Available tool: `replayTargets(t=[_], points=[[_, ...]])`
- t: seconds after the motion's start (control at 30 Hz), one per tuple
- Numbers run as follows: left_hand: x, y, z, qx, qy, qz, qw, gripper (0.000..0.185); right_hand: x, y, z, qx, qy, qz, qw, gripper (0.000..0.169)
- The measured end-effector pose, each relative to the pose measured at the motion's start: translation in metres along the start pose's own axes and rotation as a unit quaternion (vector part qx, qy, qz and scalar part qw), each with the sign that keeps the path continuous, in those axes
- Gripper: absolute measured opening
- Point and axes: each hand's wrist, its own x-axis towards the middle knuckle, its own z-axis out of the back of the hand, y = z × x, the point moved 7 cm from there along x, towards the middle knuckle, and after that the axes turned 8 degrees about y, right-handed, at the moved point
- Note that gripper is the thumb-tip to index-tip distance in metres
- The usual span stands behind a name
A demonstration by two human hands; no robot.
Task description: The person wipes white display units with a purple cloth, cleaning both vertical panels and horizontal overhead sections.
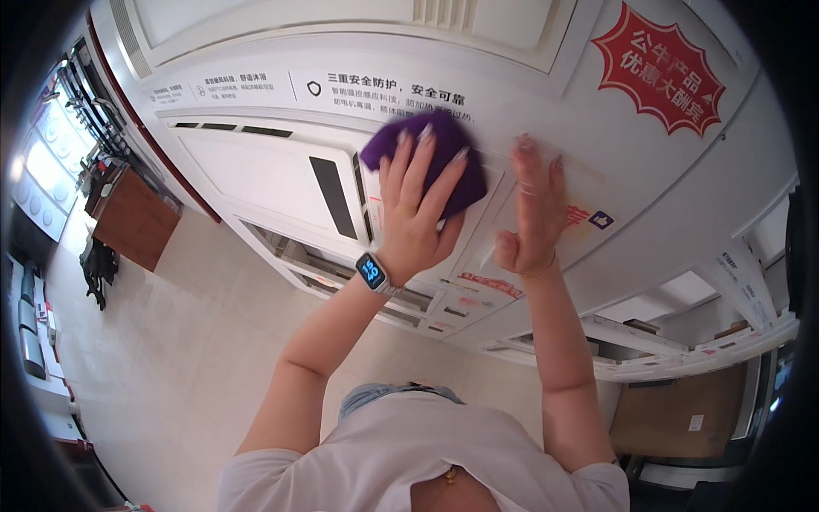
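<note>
My left hand (419, 214), with a smartwatch (371, 272) on its wrist, presses a folded purple cloth (457, 163) against a white display panel (249, 57). The fingers are spread over the cloth, whose outer edge is blurred. Just left of it, a white louvred unit (256, 173) with a dark strip is mounted on the panel. My right hand (534, 205) is edge-on at the panel, to the right of the cloth, with its thumb apart and nothing held. Behind it is a sticker (600, 220) with a thumbs-up mark, partly covered by the hand.
A red starburst sign (665, 67) bearing writing is on the panel at upper right. Lower down are recessed units (307, 253). A brown cabinet (137, 214) stands left on the tiled floor (185, 365); a cardboard box (678, 409) is at lower right.
</note>
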Motion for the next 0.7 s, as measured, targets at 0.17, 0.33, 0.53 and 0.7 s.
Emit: replayTargets(t=[0.17,0.33,0.53,0.7], points=[[0.03,-0.037,-0.009,0.037,0.026,-0.044,0.998,0.058,-0.018,-0.006,0.003,0.029,-0.081,0.095,0.992,0.072],[-0.001,-0.041,-0.034,0.071,0.083,-0.105,0.988,0.049,-0.017,-0.005,0.002,0.029,-0.078,0.093,0.992,0.073],[-0.093,-0.022,-0.068,0.076,0.194,-0.082,0.975,0.053,-0.016,-0.011,0.007,0.084,-0.082,0.081,0.99,0.073],[-0.189,-0.003,-0.096,0.07,0.28,-0.116,0.951,0.057,-0.012,-0.008,0.003,0.065,-0.069,0.083,0.992,0.07]])
